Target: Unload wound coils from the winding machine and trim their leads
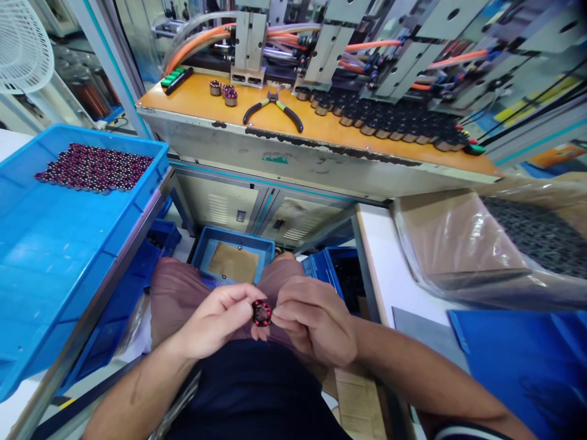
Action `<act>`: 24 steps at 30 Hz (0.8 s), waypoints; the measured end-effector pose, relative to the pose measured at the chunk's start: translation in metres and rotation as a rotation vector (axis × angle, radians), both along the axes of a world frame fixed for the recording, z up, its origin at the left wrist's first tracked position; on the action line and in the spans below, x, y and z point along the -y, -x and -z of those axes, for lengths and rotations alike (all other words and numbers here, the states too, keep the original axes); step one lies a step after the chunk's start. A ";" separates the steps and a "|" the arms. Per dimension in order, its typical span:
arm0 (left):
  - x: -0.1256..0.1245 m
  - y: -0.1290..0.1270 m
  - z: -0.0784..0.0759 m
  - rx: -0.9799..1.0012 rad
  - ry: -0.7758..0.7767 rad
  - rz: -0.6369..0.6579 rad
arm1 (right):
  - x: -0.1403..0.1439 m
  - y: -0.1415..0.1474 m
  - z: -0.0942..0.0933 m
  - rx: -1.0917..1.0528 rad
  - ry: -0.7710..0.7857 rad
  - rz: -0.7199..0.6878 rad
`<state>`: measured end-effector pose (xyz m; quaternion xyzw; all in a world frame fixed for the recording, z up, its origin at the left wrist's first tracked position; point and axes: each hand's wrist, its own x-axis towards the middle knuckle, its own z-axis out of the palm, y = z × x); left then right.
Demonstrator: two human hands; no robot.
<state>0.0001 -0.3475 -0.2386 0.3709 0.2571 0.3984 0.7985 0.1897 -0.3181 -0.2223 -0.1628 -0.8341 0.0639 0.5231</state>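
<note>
Above my lap, my left hand point(224, 318) pinches a small round motor stator point(262, 313) with a dark body and red-pink windings. My right hand point(312, 315) is closed at the stator's right edge, thumb and fingertips pressed together there. Whether those fingertips grip the stator or something tiny beside it cannot be made out. On the orange bench ahead stand a few similar stators point(230, 95). Near them lie wire cutters point(274, 111) with black and yellow-green handles, their jaws pointing away from me.
A blue tray point(68, 244) at the left carries many stators point(98, 168). Dark capped parts point(380, 119) crowd the right of the orange bench point(183, 107), beneath machine fixtures. A plastic-lined carton point(440, 238) and a blue bin point(518, 366) are at the right. Another blue bin point(233, 235) sits by my feet.
</note>
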 end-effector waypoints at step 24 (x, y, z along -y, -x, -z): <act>0.009 -0.006 -0.003 -0.024 -0.065 -0.216 | 0.004 -0.010 -0.023 0.167 0.236 0.025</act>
